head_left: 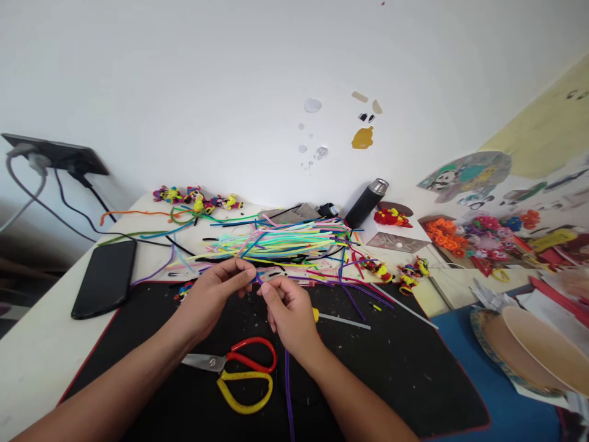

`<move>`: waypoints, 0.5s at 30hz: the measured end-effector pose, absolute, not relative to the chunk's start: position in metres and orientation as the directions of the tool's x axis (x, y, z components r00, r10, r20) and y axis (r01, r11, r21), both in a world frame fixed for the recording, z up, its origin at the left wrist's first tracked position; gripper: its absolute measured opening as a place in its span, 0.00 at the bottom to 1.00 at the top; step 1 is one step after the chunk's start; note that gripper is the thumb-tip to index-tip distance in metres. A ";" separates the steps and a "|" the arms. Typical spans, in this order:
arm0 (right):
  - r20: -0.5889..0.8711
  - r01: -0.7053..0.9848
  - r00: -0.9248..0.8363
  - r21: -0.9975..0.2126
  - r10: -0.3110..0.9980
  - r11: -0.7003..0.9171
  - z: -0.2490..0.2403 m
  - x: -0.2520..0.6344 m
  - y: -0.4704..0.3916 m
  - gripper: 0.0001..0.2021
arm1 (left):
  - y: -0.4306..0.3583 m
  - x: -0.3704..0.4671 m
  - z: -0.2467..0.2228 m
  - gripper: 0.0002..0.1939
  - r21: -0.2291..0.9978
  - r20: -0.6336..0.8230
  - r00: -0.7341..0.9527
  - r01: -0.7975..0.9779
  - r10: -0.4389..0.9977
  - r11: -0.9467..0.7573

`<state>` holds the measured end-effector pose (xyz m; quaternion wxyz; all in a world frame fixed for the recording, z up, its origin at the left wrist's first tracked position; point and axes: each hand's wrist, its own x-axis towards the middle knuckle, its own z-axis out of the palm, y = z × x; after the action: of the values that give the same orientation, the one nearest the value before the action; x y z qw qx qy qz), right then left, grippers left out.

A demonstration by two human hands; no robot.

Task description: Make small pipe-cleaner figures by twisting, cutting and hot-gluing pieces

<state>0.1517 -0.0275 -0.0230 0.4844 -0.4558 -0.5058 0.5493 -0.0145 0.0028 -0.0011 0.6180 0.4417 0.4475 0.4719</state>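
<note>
Between my two hands, above the black mat (391, 368), is a purple pipe cleaner (288, 393) whose long end hangs down toward me. My left hand (225, 283) pinches a short purple and blue bit between thumb and forefinger. My right hand (286, 310) is closed on the same purple piece, a finger's width away. The exact shape at the fingertips is too small to make out. Below the hands lie scissors (248, 368) with one red and one yellow handle. Just beyond my fingers is a pile of many-coloured pipe cleaners (280, 242).
A black phone (105, 279) lies at the left. Small pipe-cleaner figures (196, 199) sit at the back left. A dark flask (367, 202) leans near a white box (396, 232). A glue stick (343, 320) is right of my hand. A bowl (547, 344) stands far right.
</note>
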 end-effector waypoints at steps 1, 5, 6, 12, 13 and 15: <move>-0.006 -0.066 -0.106 -0.998 0.994 -0.013 -0.024 0.151 -0.027 0.19 | 0.003 -0.014 -0.002 0.17 0.968 -0.139 0.152 -0.187 0.979 0.167; 0.014 -0.062 -0.070 -0.998 0.997 0.009 -0.027 0.149 -0.023 0.18 | 0.005 -0.014 -0.002 0.17 0.966 -0.144 0.140 -0.197 0.980 0.170; 0.018 -0.065 -0.066 -0.998 0.998 0.013 -0.028 0.148 -0.022 0.18 | 0.005 -0.013 -0.002 0.18 0.964 -0.147 0.135 -0.205 0.980 0.173; 0.043 -0.062 -0.066 -0.997 0.997 0.039 -0.032 0.145 -0.018 0.16 | 0.004 -0.011 -0.001 0.20 0.943 -0.186 0.100 -0.261 0.977 0.206; 0.047 -0.062 -0.065 -0.997 0.997 0.043 -0.033 0.145 -0.018 0.16 | 0.004 -0.011 -0.001 0.20 0.940 -0.189 0.097 -0.269 0.977 0.209; 0.051 -0.061 -0.069 -0.997 0.996 0.047 -0.033 0.145 -0.017 0.15 | 0.004 -0.010 -0.002 0.20 0.932 -0.201 0.090 -0.289 0.976 0.218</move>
<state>0.1446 -0.0165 -0.0328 0.5089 -0.4545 -0.5143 0.5196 -0.0100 0.0039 -0.0020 0.6342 0.3776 0.4549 0.4983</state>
